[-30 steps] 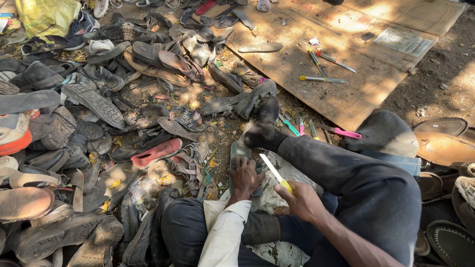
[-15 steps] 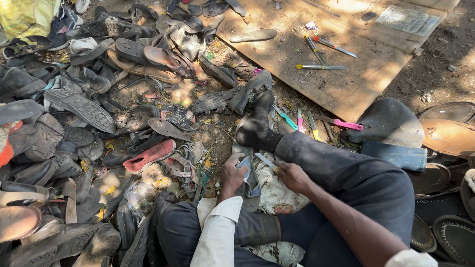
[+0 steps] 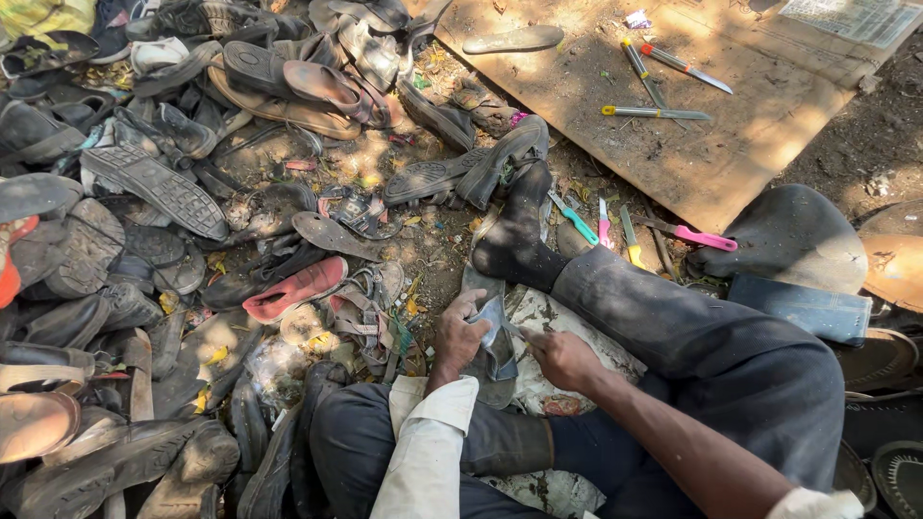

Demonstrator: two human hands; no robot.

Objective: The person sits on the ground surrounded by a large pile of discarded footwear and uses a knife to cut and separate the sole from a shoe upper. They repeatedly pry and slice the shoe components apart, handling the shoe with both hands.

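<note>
head view: the left hand is clamped on a grey shoe piece, a worn, curled bit of sole or upper, dull and dusty, held low between the person's legs over a dirty white cloth. the right hand is closed around a tool that is mostly hidden in the fist; its tip meets the shoe piece's edge. what kind of tool it is cannot be told.

left of the hands lies a heap of old shoes, mostly black and grey, with one pink shoe near the left hand. above, a flat brown board carries a loose sole, three yellow-handled tools and a small white crumpled wrapper. at the board's top right corner lies a pale printed sheet, rectangular, its print too small to tell. a pink-handled tool and a green one lie just below the board, beside the black sock.
</note>
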